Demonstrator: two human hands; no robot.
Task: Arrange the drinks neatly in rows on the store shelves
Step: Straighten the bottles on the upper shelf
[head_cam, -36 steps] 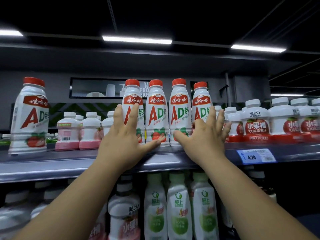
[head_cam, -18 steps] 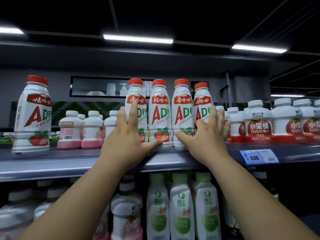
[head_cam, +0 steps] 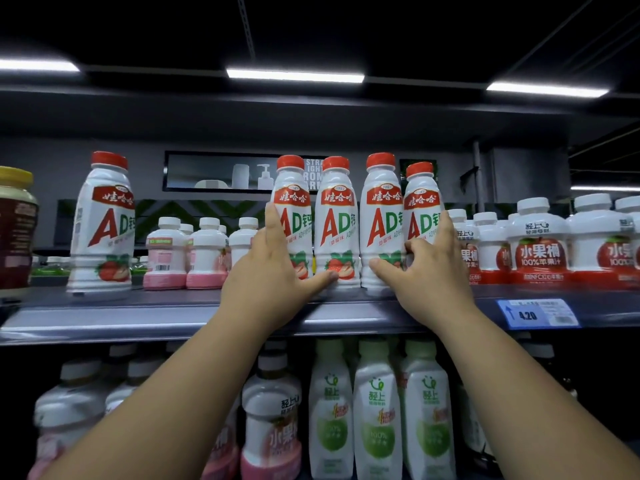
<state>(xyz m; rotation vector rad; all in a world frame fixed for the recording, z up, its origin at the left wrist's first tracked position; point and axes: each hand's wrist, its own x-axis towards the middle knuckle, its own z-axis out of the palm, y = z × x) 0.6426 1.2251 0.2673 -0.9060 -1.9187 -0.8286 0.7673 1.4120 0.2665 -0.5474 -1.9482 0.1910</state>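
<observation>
Several tall white AD bottles with red caps (head_cam: 335, 223) stand side by side on the grey upper shelf (head_cam: 145, 317). My left hand (head_cam: 273, 268) presses flat against the leftmost bottle of this group, its thumb under the second bottle. My right hand (head_cam: 427, 268) cups the rightmost bottle (head_cam: 420, 202), with its thumb against the third. Together the hands squeeze the group from both sides. One more AD bottle (head_cam: 104, 226) stands alone further left on the same shelf.
Small pink bottles (head_cam: 166, 254) sit behind the gap, short red-label bottles (head_cam: 540, 244) fill the right. A brown jar with a yellow lid (head_cam: 15, 226) is at far left. A blue price tag (head_cam: 536, 313) hangs on the shelf edge. Green and pink drinks (head_cam: 377, 410) fill the lower shelf.
Both hands have slid the group of bottles a little to the right along the shelf, and the fingers have wrapped further around the outer bottles. The view has shifted right.
</observation>
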